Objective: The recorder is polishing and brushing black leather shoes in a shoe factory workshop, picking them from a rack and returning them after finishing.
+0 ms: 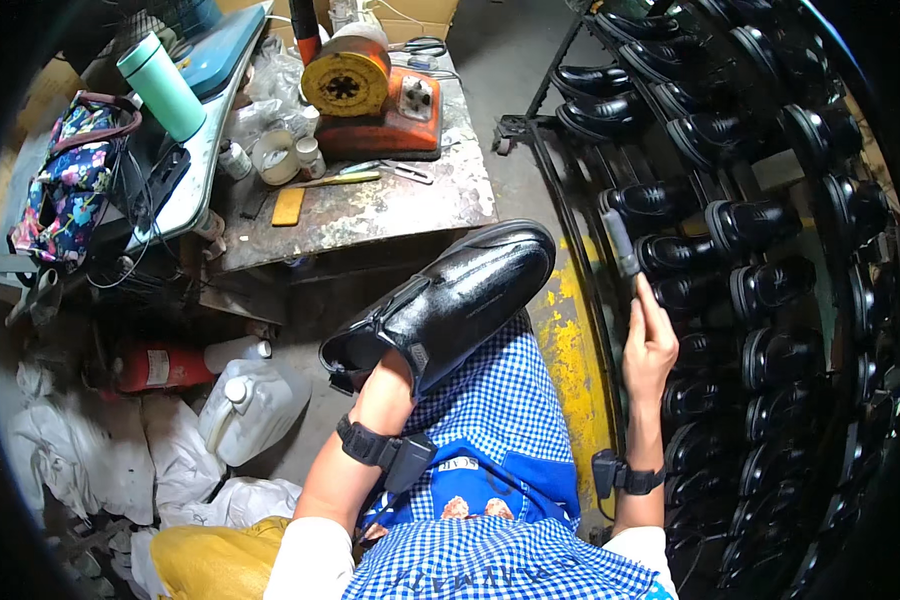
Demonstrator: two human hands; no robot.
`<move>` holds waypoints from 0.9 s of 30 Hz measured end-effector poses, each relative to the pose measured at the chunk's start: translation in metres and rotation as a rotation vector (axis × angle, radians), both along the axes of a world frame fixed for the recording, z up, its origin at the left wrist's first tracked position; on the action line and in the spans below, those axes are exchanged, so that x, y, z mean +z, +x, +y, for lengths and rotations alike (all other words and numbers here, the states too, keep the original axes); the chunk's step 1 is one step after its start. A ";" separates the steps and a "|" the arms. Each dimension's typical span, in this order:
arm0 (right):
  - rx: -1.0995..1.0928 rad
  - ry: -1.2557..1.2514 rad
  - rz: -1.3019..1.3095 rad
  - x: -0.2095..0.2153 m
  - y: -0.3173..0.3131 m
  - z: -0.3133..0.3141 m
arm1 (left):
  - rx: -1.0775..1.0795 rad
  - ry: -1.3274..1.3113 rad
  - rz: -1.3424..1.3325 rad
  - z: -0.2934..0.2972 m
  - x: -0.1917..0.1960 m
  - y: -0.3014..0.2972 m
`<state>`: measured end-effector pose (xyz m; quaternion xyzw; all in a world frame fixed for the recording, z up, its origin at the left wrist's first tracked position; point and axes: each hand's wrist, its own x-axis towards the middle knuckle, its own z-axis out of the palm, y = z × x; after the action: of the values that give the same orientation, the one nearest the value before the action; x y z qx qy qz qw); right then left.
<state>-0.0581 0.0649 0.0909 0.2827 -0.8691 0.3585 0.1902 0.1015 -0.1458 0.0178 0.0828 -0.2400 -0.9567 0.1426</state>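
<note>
A glossy black shoe [475,290] is held over my lap, its toe pointing up and to the right. My left hand [396,372] goes into the shoe's opening and carries it from inside, so its fingers are hidden. Off to the right, my right hand [650,340] pinches a slim grey stick-shaped tool [620,242] that points upward; its exact kind is hard to make out. The tool is apart from the shoe, in front of the shoe rack.
Black shoes fill a tall rack [595,375] on the right. Ahead, a worn bench [450,195] bears an orange machine [390,115], jars and a yellow block [288,207]. A green bottle [160,85] stands far left. A white jug [255,410] and sacks lie lower left.
</note>
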 end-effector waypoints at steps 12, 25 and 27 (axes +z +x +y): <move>0.482 0.187 0.153 -0.015 0.035 -0.028 | -0.073 -0.152 -0.050 0.001 0.003 -0.011; 0.165 0.233 0.015 -0.033 0.025 0.008 | 0.221 -1.094 -0.411 0.024 -0.014 0.007; 0.140 0.234 0.032 -0.032 0.035 0.003 | 0.201 -1.210 -0.403 0.021 -0.019 0.004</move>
<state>-0.0232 0.0680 0.0586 0.3685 -0.8800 0.2626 0.1445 0.1053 -0.1251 -0.0016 0.1880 -0.7500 -0.6001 0.2052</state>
